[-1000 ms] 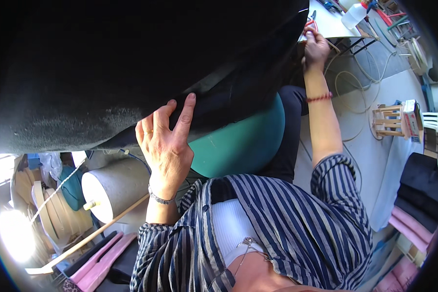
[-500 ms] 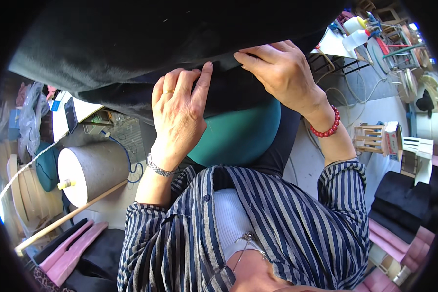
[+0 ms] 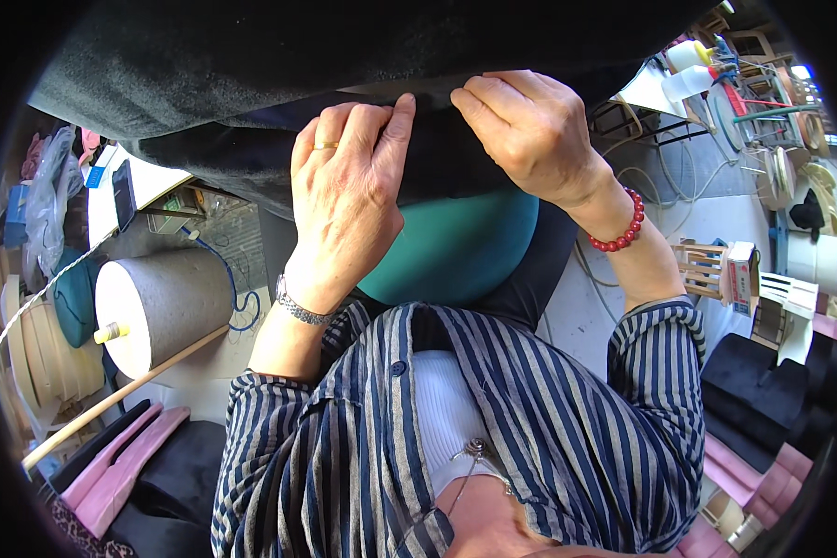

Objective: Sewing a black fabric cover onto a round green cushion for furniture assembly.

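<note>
A large black plush cloth (image 3: 251, 65) fills the top of the view, its near edge hanging in folds above a green rounded cushion (image 3: 456, 246) between my legs. My left hand (image 3: 349, 177), with a ring and a metal watch band, has its fingers curled over the cloth's edge and the thumb side raised. To its right, my right hand (image 3: 530, 130) pinches the same edge between thumb and fingers. A narrow gap shows along the cloth between the two hands. Some fingertips are hidden in the folds.
At left stand a large grey roll (image 3: 163, 307), a wooden stick (image 3: 121, 400) and a white table (image 3: 107, 209). Pink and black padded pieces (image 3: 126, 456) lie lower left, others lower right. Squeeze bottles (image 3: 688, 84) stand upper right. A small wooden rack (image 3: 700, 268) is at right.
Both hands have risen slightly along with the cloth's edge, and the gap between them shows more. The whole view has shifted a little.
</note>
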The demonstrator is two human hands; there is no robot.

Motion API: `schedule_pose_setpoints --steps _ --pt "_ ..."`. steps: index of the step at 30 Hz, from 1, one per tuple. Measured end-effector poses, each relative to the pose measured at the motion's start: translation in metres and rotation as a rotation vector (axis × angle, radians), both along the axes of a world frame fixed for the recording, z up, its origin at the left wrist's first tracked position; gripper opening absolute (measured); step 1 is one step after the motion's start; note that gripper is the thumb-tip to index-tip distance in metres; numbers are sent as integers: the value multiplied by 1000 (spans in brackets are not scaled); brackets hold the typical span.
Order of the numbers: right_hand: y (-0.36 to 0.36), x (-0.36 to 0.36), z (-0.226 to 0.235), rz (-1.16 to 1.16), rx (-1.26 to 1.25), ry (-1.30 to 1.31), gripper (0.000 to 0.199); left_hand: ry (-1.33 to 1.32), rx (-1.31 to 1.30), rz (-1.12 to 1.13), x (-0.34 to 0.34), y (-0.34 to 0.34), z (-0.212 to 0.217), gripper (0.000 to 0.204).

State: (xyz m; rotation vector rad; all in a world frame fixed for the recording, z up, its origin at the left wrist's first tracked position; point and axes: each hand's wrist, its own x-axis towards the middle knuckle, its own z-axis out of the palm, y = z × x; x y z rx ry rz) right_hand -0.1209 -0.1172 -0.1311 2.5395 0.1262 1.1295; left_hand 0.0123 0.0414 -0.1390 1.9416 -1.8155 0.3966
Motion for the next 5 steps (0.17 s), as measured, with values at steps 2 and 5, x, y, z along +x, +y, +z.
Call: schedule_pose_setpoints --steps 2,5 --pt "2 -1 0 -8 18 2 7 17 3 -6 0 0 0 61" --pt "5 -4 0 -46 46 37 5 103 9 -33 -2 0 5 63"
